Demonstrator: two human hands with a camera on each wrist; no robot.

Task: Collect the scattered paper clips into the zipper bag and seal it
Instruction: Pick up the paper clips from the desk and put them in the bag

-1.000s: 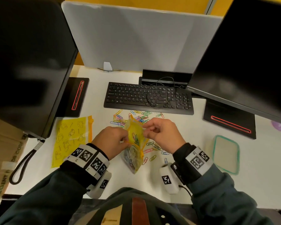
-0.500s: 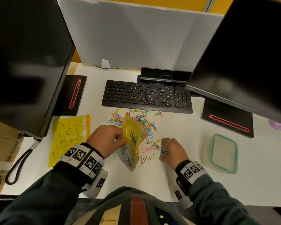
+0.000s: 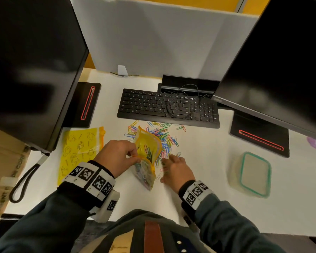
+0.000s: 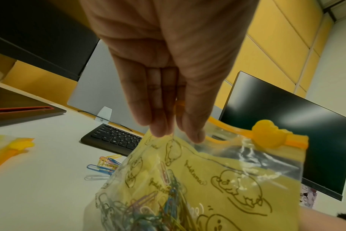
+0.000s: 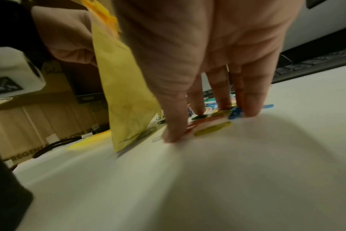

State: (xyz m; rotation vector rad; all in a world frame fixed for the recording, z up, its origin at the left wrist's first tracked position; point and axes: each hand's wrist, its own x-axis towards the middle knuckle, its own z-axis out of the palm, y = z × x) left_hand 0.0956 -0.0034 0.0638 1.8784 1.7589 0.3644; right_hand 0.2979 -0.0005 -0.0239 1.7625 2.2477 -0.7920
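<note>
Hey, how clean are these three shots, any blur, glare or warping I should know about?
Head view: wide-angle warping bows the monitors outward, and the lidded container is smeared. Left wrist view: the left hand is soft and close, while the zipper bag print reads clearly; glare streaks the monitor. Right wrist view: heavy motion blur on the right hand and paper clips, with a broad shadow across the desk.

yellow zipper bag (image 3: 147,148) upright, open; colored paper clips (image 3: 162,136) scattered behind.
</note>
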